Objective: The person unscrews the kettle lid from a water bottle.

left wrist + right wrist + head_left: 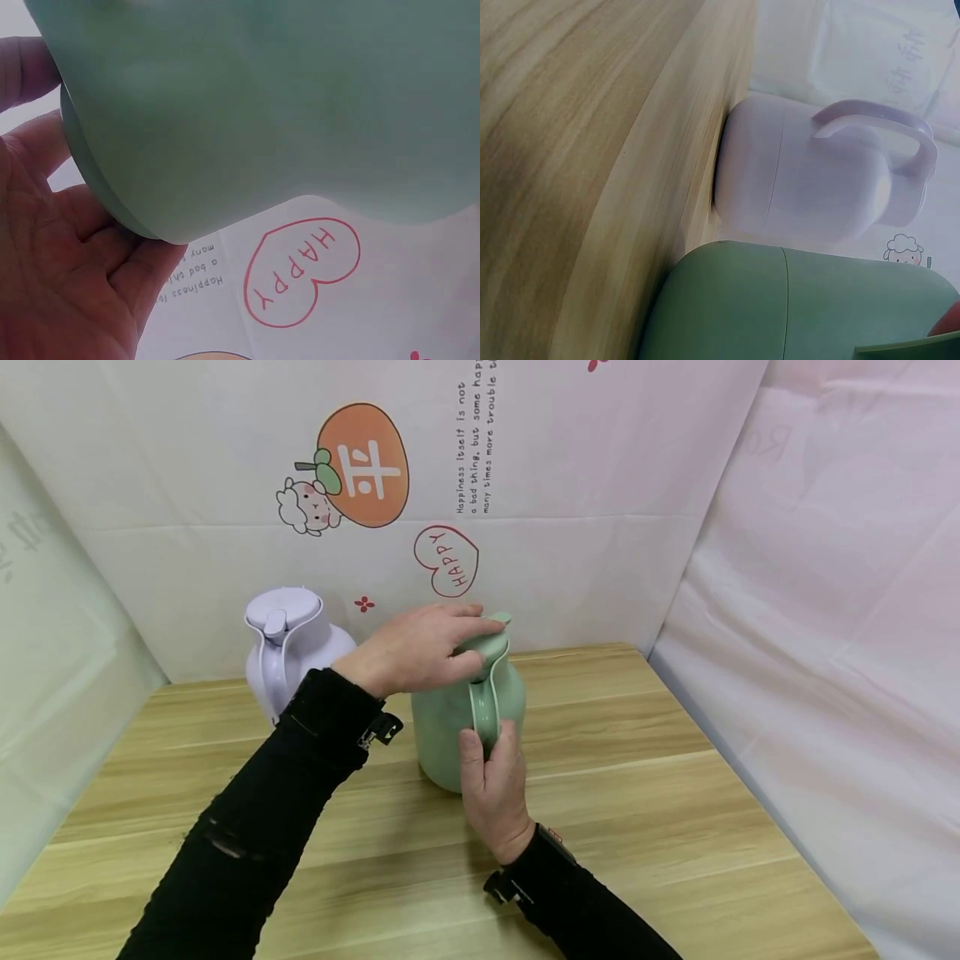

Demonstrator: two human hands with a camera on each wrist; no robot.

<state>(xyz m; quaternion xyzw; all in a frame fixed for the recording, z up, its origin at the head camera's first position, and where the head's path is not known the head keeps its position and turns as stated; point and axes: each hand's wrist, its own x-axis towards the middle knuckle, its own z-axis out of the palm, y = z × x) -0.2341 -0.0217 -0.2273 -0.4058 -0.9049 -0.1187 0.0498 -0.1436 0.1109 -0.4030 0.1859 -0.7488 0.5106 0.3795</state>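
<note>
Grasping curved green handle (487,712) with right hand (498,793); touching lid (491,646) with left hand (420,647), cannot tell if clasping. Could tip plastic-looking, mint-green, rounded jug (442,735), near wooden worktop's (675,827) back edge, by uneven pressing.

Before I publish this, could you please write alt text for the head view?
A person's left hand touches the lid of a rounded, pale green jug while the right hand grips its handle. A rounded lilac jug stands to its left on the wood-grain table, before white printed cloth.
</note>
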